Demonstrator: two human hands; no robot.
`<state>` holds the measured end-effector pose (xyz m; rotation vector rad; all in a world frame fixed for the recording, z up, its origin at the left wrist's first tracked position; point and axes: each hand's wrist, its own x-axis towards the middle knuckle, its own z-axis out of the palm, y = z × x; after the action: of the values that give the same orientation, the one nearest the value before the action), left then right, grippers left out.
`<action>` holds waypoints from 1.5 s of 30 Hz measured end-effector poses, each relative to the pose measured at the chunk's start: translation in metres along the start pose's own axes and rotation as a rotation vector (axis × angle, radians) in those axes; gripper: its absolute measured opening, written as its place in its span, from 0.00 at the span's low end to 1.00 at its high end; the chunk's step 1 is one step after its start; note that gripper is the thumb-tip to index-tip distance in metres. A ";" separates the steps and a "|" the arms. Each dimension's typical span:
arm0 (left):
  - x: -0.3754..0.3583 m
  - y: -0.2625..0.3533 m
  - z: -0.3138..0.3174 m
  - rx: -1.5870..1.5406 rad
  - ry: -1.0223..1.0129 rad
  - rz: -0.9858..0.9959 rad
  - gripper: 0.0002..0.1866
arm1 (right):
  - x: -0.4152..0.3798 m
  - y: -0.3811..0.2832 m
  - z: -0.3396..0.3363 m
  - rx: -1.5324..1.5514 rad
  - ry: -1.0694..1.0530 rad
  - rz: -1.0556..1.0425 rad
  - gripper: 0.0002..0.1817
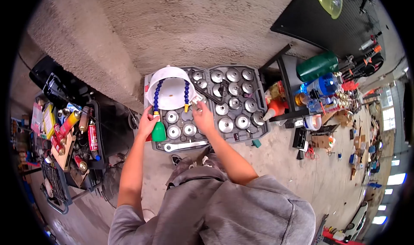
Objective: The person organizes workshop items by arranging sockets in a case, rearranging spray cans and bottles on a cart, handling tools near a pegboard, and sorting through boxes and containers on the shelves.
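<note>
Beaded blue hose (156, 96) curves above a smooth, rounded green piece (159, 132).

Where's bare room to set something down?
Bare floor lies right of the grey case, bordered by the small green block, the black tray and the right sleeve. Another bare stretch lies between the cart and left sleeve. Crowded: the case, with metal cups, and the cart, heaped with cans.
</note>
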<state>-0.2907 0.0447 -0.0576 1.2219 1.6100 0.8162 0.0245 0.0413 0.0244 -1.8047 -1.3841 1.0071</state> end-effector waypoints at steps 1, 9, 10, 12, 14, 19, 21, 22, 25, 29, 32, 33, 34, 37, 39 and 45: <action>0.000 -0.003 0.002 -0.001 0.014 0.001 0.44 | -0.015 0.015 -0.002 0.018 -0.026 -0.062 0.24; -0.012 -0.001 0.016 0.024 0.160 0.009 0.43 | -0.092 0.128 -0.090 -0.024 0.006 0.035 0.14; -0.023 -0.002 0.020 0.046 0.212 0.022 0.44 | -0.097 0.138 -0.120 -0.195 0.073 0.099 0.13; -0.019 0.004 0.015 0.144 0.314 0.104 0.42 | -0.085 0.154 -0.148 -0.287 0.288 0.017 0.12; -0.041 -0.012 0.030 0.279 0.404 0.104 0.41 | -0.089 0.179 -0.184 -0.350 0.318 0.080 0.12; -0.085 0.106 0.101 0.461 0.598 0.474 0.29 | -0.016 0.202 -0.194 -0.415 0.270 -0.116 0.20; -0.103 0.116 0.158 0.478 0.518 0.508 0.29 | -0.009 0.200 -0.195 -0.447 0.215 -0.175 0.20; -0.116 0.135 0.191 0.447 0.434 0.475 0.29 | -0.010 0.194 -0.197 -0.436 0.158 -0.175 0.19; -0.122 0.168 0.261 0.497 0.075 0.449 0.30 | -0.001 0.214 -0.198 -0.449 0.109 -0.231 0.17; -0.114 0.175 0.318 0.615 -0.043 0.498 0.31 | 0.001 0.226 -0.198 -0.505 0.053 -0.306 0.17; -0.088 0.173 0.341 0.653 -0.017 0.446 0.29 | 0.005 0.222 -0.198 -0.489 0.052 -0.364 0.16; -0.076 0.172 0.349 0.681 0.011 0.431 0.28 | 0.008 0.220 -0.198 -0.501 0.031 -0.373 0.15; -0.066 0.175 0.356 0.718 0.035 0.449 0.25 | 0.010 0.220 -0.200 -0.521 0.010 -0.380 0.14; -0.032 0.186 0.380 0.794 0.018 0.438 0.23 | 0.009 0.221 -0.202 -0.539 0.015 -0.404 0.13; -0.011 0.189 0.396 0.889 -0.003 0.413 0.22 | 0.010 0.224 -0.203 -0.541 0.009 -0.413 0.13; 0.017 0.184 0.416 0.946 0.004 0.389 0.22 | 0.013 0.226 -0.204 -0.515 0.000 -0.436 0.17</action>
<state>0.1605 0.1036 -0.0441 2.2384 1.8450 0.2356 0.3113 -0.0073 -0.0668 -1.7133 -2.0591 0.4440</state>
